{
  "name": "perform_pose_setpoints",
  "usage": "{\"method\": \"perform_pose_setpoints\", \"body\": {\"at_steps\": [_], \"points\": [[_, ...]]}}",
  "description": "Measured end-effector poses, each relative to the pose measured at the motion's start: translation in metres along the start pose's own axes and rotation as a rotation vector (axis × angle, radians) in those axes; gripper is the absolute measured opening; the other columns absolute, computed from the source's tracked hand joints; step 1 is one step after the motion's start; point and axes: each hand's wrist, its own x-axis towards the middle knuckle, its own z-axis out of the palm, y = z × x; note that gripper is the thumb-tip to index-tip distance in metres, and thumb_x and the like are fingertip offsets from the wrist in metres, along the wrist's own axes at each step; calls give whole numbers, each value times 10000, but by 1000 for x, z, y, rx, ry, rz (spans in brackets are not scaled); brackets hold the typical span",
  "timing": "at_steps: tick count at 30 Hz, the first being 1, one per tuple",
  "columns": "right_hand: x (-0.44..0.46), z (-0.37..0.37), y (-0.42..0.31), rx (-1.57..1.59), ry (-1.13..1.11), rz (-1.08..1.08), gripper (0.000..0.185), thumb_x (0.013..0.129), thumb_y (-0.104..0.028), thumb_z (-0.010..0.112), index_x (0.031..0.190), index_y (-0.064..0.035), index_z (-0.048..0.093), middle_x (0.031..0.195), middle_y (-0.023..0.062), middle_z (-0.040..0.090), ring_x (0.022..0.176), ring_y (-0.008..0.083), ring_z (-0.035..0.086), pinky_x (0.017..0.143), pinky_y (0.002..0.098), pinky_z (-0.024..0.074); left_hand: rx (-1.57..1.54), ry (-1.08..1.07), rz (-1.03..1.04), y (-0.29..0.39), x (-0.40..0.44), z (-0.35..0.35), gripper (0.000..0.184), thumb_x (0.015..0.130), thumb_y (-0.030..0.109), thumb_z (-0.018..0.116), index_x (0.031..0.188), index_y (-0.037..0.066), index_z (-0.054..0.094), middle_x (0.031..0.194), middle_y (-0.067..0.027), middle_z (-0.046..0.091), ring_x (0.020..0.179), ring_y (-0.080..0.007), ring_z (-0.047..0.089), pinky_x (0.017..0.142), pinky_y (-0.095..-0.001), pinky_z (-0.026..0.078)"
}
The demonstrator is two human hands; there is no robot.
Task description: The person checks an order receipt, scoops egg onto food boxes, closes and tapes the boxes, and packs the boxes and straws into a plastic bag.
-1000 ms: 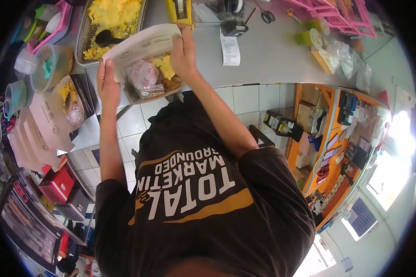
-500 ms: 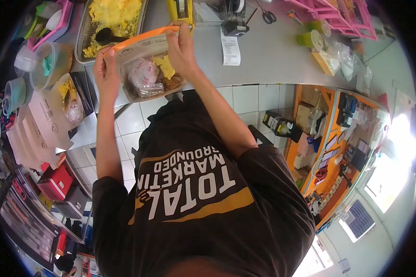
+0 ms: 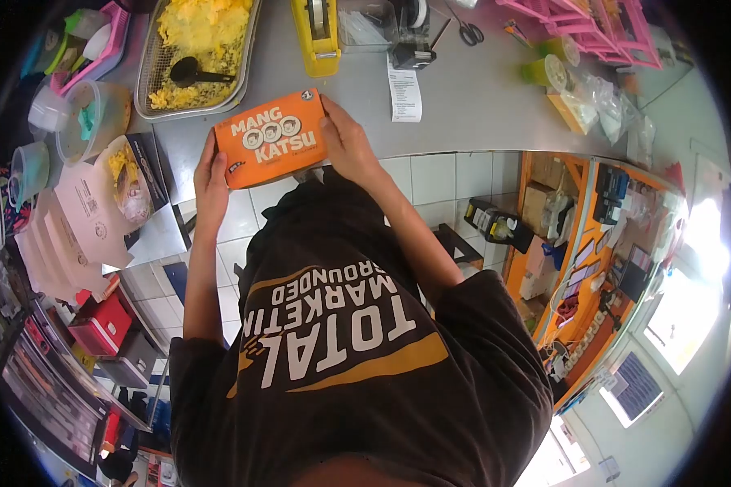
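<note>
Between my two hands is an orange takeaway food box [image 3: 272, 140] with its lid down, printed "MANG KATSU". My left hand [image 3: 210, 177] grips the box's left side, thumb along the edge. On the opposite side, my right hand [image 3: 347, 144] holds the right edge with its thumb near the top. The box sits at the front edge of the steel counter [image 3: 455, 109], and its contents are hidden. Behind it stands a metal tray [image 3: 195, 112] of yellow shredded food with a black scoop [image 3: 188, 73] lying in it.
At left, an open box [image 3: 130, 191] shows yellow food and a wrapped item, near flattened cartons [image 3: 65, 227] and plastic tubs [image 3: 97, 118]. A yellow tape dispenser [image 3: 321, 57], a receipt [image 3: 404, 96] and scissors [image 3: 469, 32] lie farther back. Pink baskets [image 3: 585, 28] stand at right.
The box lid, held up by both hands before, has come down over the wrapped item and yellow food inside. My hands have moved from the lid's edge to the box's sides.
</note>
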Motion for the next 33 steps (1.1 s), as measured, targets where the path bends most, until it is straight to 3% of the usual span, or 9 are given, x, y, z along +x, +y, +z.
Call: {"method": "perform_pose_setpoints", "body": {"at_steps": [4,10,14,16,23,26,29,31,33], "points": [[28,-27,-45,-15,-95,314,338,994,-175,490,1185,69,625,1011,365,649,1042,493,637,922,465,505,186,-43,-125,25,15,-21,478,1053,244,541,1435,-42,525,1181,-79,684,1005,-98,614,884,-244,487],[49,-40,-51,-160,-328,389,398,1001,-289,474,1132,37,659,1002,348,651,1018,487,636,911,475,495,165,-74,-276,48,18,-27,434,1028,284,603,1320,-36,640,978,-22,702,862,-67,571,804,-231,464],[28,-29,-17,-102,-298,350,383,998,-256,490,1186,37,650,1111,321,635,1084,459,618,963,451,480,20,-59,-239,15,11,-28,411,1028,238,608,1335,-34,625,1081,-47,697,981,-98,610,909,-255,473],[21,-25,-10,-88,-269,248,372,1035,-204,483,1280,39,619,1167,196,632,1096,298,619,979,363,467,102,-13,-131,10,4,-22,385,1035,179,588,1359,-29,602,1241,-82,655,1132,-140,606,1019,-284,444],[19,-19,3,-180,-254,138,338,1037,-159,459,1249,45,625,1089,188,636,1056,316,618,980,358,468,250,-18,-83,2,4,-18,375,1033,99,539,1389,-14,569,1364,-135,562,1253,-215,556,1066,-331,430],[35,-27,-1,-196,-403,294,352,983,-181,518,1205,68,631,1131,297,635,1114,403,623,995,413,484,307,-18,-95,12,4,-14,370,1026,84,536,1379,-18,572,1358,-143,555,1237,-227,565,1060,-334,434],[50,-27,1,-112,-317,438,345,972,-221,576,1150,63,656,1052,275,680,1018,338,673,927,373,520,344,-45,-85,17,4,-15,387,1032,115,538,1393,-24,559,1339,-120,593,1225,-202,574,1071,-319,412],[63,-27,6,346,-356,706,357,960,-274,674,1147,30,679,1018,105,703,937,144,650,866,307,525,349,-50,-72,12,6,-17,383,1030,110,541,1389,-22,563,1330,-120,595,1217,-204,576,1065,-321,417],[60,-30,3,270,-321,644,367,954,-265,688,1153,43,677,1003,122,712,918,149,662,839,316,534,351,-47,-63,13,6,-18,378,1028,104,544,1385,-19,567,1321,-120,597,1209,-206,578,1059,-323,422]]}}
